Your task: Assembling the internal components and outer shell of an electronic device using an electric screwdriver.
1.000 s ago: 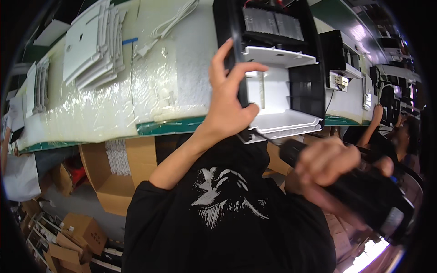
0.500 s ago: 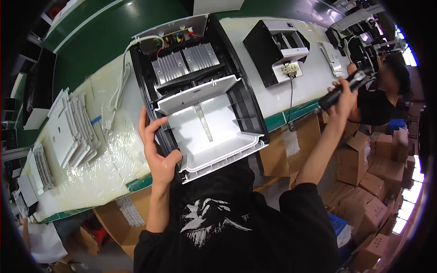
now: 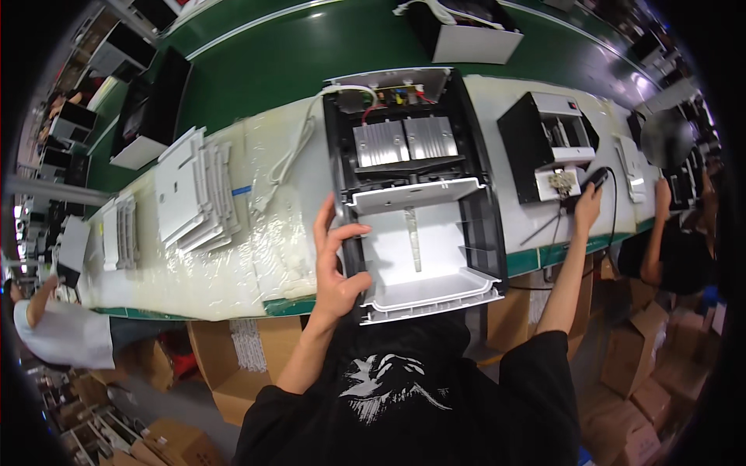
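Note:
In front of me, an open black-and-white appliance housing (image 3: pixel 487 225) lies on the bench, with finned metal heat sinks (image 3: pixel 381 144), wiring and a white inner compartment showing. My left hand (image 3: pixel 336 283) grips the housing's left wall, index finger and thumb hooked over its edge. In my right hand (image 3: pixel 588 210) is a black corded electric screwdriver (image 3: pixel 597 177), its long thin bit pointing down-left. It is held right of the housing, near a small tray of small metal parts (image 3: pixel 561 183) on a black-and-white box-shaped unit (image 3: pixel 522 144).
Stacked white plastic panels (image 3: pixel 186 194) and a smaller panel stack (image 3: pixel 119 233) stand on the bench's left. A white power cord (image 3: pixel 284 163) runs out from the housing. Behind lies a green conveyor (image 3: pixel 311 50) carrying units. Co-workers sit at both sides; cardboard boxes (image 3: pixel 221 357) are below.
My right hand has brought the screwdriver inward, closer to the small tray, its bit now pointing down-left. The view has shifted, while my left hand stays on the housing's left wall.

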A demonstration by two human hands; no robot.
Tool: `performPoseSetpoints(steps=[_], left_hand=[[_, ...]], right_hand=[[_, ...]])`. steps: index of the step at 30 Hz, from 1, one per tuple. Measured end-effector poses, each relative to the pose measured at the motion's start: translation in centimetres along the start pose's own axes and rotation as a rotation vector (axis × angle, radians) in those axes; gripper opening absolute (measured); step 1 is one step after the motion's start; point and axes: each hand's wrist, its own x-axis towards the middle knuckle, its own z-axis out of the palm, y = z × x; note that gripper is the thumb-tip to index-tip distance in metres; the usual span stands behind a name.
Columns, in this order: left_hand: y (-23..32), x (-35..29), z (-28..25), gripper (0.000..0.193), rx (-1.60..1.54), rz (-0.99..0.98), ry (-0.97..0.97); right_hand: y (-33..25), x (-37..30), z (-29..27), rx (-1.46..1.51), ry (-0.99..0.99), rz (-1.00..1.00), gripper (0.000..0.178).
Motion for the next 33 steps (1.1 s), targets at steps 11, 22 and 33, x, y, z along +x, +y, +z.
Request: performPoseSetpoints(steps=[11, 22, 33], left_hand=[[1.8, 1.1, -3.2, 0.076, 0.039, -0.089, -0.243], [-13.0, 11.4, -8.7, 0.05, 1.043, 0.008, 0.092], [-3.6, 6.2, -2.4, 0.09, -0.205, -0.257, -0.235]], right_hand=[[-4.3, -10.9, -5.3, 0.198, 0.019, -0.094, 0.049], [-6.4, -34.6, -3.3, 1.127, -0.498, -0.023, 0.082], [-20.4, -26.1, -6.4, 0.931, -0.094, -0.228, 0.049]])
